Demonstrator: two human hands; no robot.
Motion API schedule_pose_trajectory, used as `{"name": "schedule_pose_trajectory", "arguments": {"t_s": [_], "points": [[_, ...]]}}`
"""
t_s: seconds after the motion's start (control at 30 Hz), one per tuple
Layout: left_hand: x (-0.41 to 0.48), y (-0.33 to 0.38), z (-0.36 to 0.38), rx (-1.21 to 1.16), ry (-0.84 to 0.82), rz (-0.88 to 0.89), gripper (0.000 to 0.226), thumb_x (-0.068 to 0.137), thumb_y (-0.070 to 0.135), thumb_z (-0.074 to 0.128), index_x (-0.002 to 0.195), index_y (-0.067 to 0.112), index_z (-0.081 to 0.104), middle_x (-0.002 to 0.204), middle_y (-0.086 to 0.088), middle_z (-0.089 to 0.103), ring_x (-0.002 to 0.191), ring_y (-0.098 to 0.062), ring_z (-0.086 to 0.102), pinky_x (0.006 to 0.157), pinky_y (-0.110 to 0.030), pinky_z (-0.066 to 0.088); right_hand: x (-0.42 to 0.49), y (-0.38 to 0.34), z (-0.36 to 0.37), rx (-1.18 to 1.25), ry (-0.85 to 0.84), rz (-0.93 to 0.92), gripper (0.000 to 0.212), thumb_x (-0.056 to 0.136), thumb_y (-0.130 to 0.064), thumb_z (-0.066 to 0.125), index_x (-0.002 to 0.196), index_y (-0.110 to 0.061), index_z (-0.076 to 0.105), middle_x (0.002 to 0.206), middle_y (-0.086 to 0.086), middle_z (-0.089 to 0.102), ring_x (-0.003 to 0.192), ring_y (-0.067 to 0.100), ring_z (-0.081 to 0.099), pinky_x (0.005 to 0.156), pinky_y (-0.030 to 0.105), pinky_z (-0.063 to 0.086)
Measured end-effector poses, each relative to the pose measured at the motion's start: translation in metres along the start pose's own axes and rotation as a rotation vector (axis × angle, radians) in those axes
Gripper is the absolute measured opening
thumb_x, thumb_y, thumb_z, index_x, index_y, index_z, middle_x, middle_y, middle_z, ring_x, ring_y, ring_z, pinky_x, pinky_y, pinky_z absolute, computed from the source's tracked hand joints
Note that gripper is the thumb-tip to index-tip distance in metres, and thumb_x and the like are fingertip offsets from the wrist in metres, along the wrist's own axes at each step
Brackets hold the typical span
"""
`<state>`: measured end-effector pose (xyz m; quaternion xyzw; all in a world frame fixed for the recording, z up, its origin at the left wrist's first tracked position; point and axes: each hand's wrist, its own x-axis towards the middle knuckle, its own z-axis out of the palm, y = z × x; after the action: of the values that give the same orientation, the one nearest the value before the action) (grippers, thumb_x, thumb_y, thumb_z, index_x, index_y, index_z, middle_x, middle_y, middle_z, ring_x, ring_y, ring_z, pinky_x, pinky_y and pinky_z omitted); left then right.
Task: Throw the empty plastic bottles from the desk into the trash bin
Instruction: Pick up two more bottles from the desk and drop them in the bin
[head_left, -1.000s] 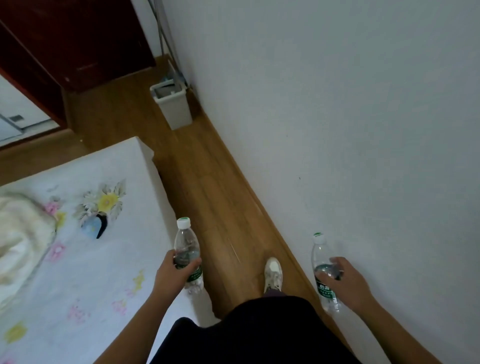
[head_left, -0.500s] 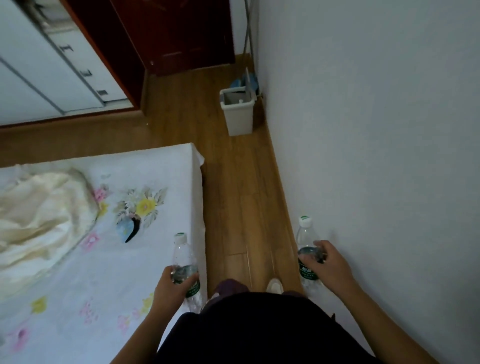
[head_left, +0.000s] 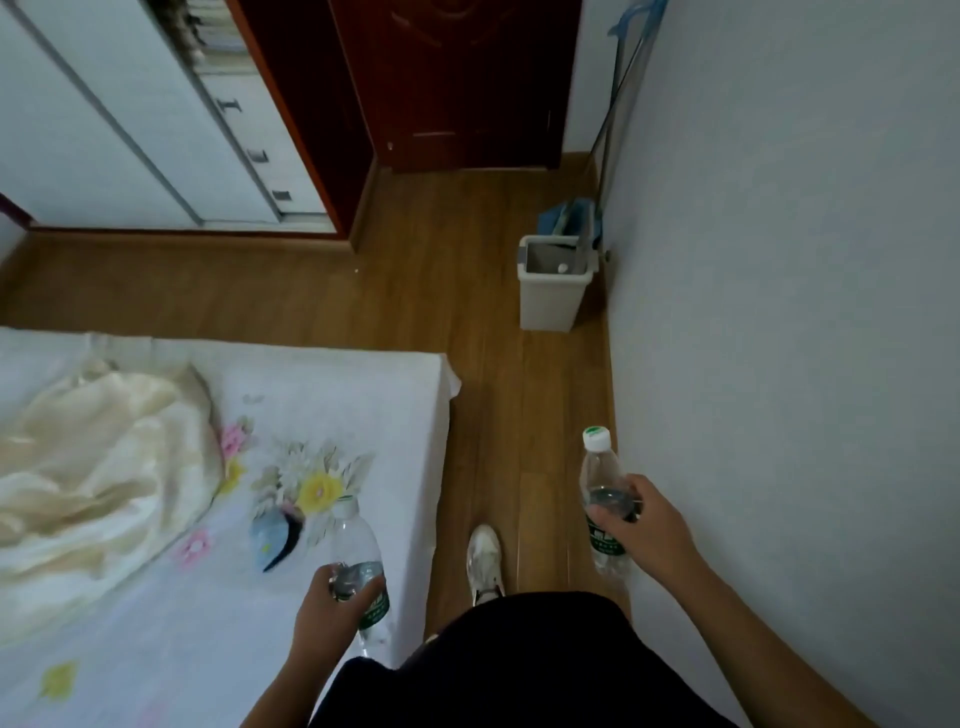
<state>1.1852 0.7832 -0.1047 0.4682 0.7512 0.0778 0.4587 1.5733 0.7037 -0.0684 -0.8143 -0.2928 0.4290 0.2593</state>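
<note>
My left hand (head_left: 330, 610) grips a clear plastic bottle (head_left: 356, 551) with a green label, held upright over the bed's edge. In my right hand (head_left: 641, 530) is a second clear bottle (head_left: 600, 473) with a white cap, upright beside the wall. A pale rectangular trash bin (head_left: 550, 301) stands open on the wooden floor ahead, against the right wall. Something small and white lies inside it.
A bed with a floral white sheet (head_left: 332, 395) and a cream blanket (head_left: 98, 457) fills the left. The grey wall (head_left: 779, 312) runs along the right. A narrow wooden floor strip (head_left: 524, 415) leads to the bin. A mop (head_left: 602, 171) leans behind it, beside a dark red door (head_left: 457, 83).
The view has swung left and forward: the bin now appears nearer and further right, and the door and white wardrobe have come into view. Both hands still hold their bottles.
</note>
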Motion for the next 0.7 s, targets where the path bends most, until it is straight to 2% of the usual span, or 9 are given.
{"name": "schedule_pose_trajectory", "arguments": {"t_s": [0.13,0.23,0.33,0.5,0.6,0.7], "points": [[0.061,0.078,-0.003,0.059,-0.033,0.094,0.070,0.061,0.059,0.078,0.112,0.016,0.056,0.103,-0.008,0.068,0.096,-0.028,0.067,0.085,-0.041,0.052,0.042,-0.024,-0.014,0.024,0.070,0.028,0.055,0.078,-0.039,0.080,0.123,-0.023,0.054,0.107,-0.002,0.063,0.098,0.018,0.061,0.081,0.033,0.049],[0.099,0.140,-0.003,0.073,-0.054,0.166,0.057,0.075,0.048,0.080,0.115,0.014,0.057,0.104,-0.007,0.068,0.096,-0.027,0.066,0.085,-0.041,0.052,0.074,-0.037,-0.030,0.046,0.111,0.069,0.052,0.079,-0.036,0.080,0.121,-0.024,0.054,0.104,-0.003,0.061,0.099,0.020,0.062,0.079,0.033,0.047],[0.135,0.200,0.003,0.098,-0.064,0.225,0.050,0.079,0.042,0.079,0.115,0.017,0.056,0.103,-0.005,0.067,0.094,-0.027,0.065,0.083,-0.040,0.052,0.109,-0.045,-0.044,0.048,0.131,0.122,0.060,0.077,-0.040,0.081,0.127,-0.021,0.053,0.111,-0.001,0.062,0.105,0.023,0.063,0.086,0.035,0.050],[0.195,0.282,0.022,0.105,-0.078,0.247,0.053,0.078,0.044,0.078,0.119,0.020,0.055,0.104,0.000,0.067,0.095,-0.022,0.065,0.079,-0.035,0.051,0.186,-0.065,-0.069,0.052,0.111,0.171,0.066,0.077,-0.038,0.081,0.132,-0.016,0.053,0.122,0.007,0.064,0.109,0.025,0.062,0.090,0.035,0.049],[0.227,0.321,0.030,0.081,-0.065,0.215,0.052,0.078,0.044,0.079,0.117,0.020,0.056,0.102,0.001,0.069,0.094,-0.020,0.066,0.076,-0.034,0.051,0.242,-0.095,-0.087,0.038,0.103,0.139,0.058,0.078,-0.038,0.081,0.125,-0.018,0.054,0.115,0.006,0.065,0.103,0.023,0.063,0.087,0.036,0.050],[0.253,0.348,0.034,0.071,-0.045,0.165,0.053,0.077,0.044,0.080,0.117,0.019,0.056,0.103,-0.001,0.070,0.096,-0.023,0.068,0.079,-0.038,0.053,0.296,-0.142,-0.104,0.029,0.075,0.083,0.043,0.079,-0.035,0.080,0.111,-0.028,0.052,0.101,0.000,0.064,0.093,0.019,0.062,0.077,0.032,0.047]]}}
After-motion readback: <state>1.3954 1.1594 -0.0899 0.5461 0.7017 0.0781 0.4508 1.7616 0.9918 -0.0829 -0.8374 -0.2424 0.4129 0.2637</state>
